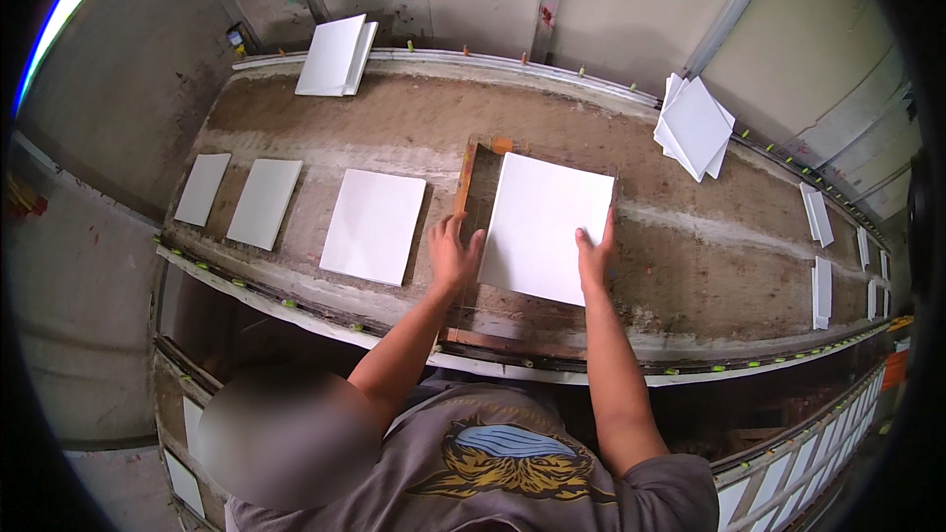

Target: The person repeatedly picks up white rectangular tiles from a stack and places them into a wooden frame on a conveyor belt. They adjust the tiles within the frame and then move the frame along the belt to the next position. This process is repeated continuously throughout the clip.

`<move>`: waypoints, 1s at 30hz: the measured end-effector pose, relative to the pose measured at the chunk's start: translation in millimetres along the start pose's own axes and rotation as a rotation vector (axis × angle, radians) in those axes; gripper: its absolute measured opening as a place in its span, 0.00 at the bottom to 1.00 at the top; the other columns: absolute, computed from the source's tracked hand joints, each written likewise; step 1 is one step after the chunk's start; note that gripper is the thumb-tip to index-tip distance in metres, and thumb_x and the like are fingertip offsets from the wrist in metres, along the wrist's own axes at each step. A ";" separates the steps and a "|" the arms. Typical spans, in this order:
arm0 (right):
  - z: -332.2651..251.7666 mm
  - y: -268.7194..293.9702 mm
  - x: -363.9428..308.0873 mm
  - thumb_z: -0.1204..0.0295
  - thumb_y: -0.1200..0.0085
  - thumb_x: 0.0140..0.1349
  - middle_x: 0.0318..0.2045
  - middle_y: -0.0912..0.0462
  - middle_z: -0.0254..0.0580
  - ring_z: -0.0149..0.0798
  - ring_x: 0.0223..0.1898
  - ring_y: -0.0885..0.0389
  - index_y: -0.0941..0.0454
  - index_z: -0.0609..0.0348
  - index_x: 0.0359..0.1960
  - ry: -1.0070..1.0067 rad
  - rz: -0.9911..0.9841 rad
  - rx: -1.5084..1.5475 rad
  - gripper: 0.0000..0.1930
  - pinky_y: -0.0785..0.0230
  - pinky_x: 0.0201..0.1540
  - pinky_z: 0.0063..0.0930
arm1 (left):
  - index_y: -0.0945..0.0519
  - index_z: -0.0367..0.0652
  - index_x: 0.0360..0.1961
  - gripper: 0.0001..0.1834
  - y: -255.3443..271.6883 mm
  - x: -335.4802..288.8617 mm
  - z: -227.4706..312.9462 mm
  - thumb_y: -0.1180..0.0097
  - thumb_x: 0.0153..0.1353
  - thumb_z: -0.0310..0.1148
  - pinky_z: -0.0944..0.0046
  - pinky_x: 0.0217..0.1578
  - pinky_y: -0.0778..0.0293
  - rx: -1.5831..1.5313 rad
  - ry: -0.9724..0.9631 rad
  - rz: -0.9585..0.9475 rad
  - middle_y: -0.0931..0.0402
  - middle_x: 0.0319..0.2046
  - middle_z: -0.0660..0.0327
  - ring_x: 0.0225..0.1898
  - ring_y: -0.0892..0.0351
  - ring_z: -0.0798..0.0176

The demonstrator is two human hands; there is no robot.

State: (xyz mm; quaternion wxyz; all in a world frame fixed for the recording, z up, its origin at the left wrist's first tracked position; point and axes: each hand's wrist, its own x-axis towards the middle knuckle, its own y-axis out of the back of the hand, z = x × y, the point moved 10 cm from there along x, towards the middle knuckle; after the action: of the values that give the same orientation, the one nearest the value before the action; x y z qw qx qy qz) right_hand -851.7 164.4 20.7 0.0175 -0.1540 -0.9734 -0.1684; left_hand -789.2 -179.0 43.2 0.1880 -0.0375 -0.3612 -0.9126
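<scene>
A white rectangular sheet, or a thin stack of them, lies slightly turned on the worn brown tabletop in front of me. My right hand grips its right edge, thumb on top and fingers along the side. My left hand is beside its left edge with thumb and fingers apart, the fingertips close to a narrow orange-brown strip. Whether those fingertips touch the strip I cannot tell. Another white sheet lies left of my left hand.
Further left lie two white sheets, one nearer than the other. White stacks sit at the far left and far right. Smaller-looking white pieces lie at the right end. Small green pegs line the table's edges.
</scene>
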 end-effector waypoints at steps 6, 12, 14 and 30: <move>27.0 -17.6 -21.4 0.72 0.35 0.64 0.70 0.31 0.55 0.51 0.70 0.30 0.45 0.49 0.78 -0.091 -0.101 -0.258 0.43 0.38 0.70 0.41 | 0.32 0.38 0.68 0.41 -21.7 -17.7 -65.3 0.32 0.60 0.51 0.43 0.64 0.35 0.121 0.041 -0.118 0.31 0.63 0.41 0.62 0.32 0.34; 50.6 -30.4 -42.3 0.68 0.35 0.64 0.67 0.27 0.56 0.55 0.67 0.26 0.46 0.43 0.78 -0.182 -0.109 -0.258 0.43 0.33 0.67 0.43 | 0.30 0.30 0.62 0.47 -34.9 -23.3 -91.5 0.26 0.52 0.54 0.46 0.62 0.32 0.187 0.193 -0.093 0.26 0.55 0.38 0.59 0.28 0.38; 56.8 -31.9 -45.7 0.66 0.35 0.64 0.67 0.26 0.56 0.56 0.66 0.25 0.47 0.42 0.79 -0.187 -0.108 -0.260 0.44 0.32 0.67 0.44 | 0.29 0.31 0.59 0.47 -42.7 -20.2 -104.8 0.24 0.49 0.54 0.46 0.60 0.31 0.095 0.323 -0.195 0.25 0.52 0.40 0.58 0.27 0.38; 62.4 -42.1 -47.8 0.61 0.36 0.64 0.67 0.25 0.53 0.57 0.64 0.24 0.48 0.39 0.79 -0.227 -0.130 -0.358 0.44 0.31 0.66 0.47 | 0.29 0.34 0.49 0.44 -38.0 -19.7 -92.2 0.17 0.41 0.52 0.48 0.54 0.27 0.267 0.262 -0.183 0.25 0.46 0.44 0.52 0.25 0.42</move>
State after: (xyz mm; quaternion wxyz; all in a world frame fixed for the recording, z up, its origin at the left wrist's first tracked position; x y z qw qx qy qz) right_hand -817.9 133.4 -55.8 -0.1305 -0.1098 -0.9316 -0.3210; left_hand -778.8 -209.4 -53.2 0.1529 0.1396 -0.4533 -0.8670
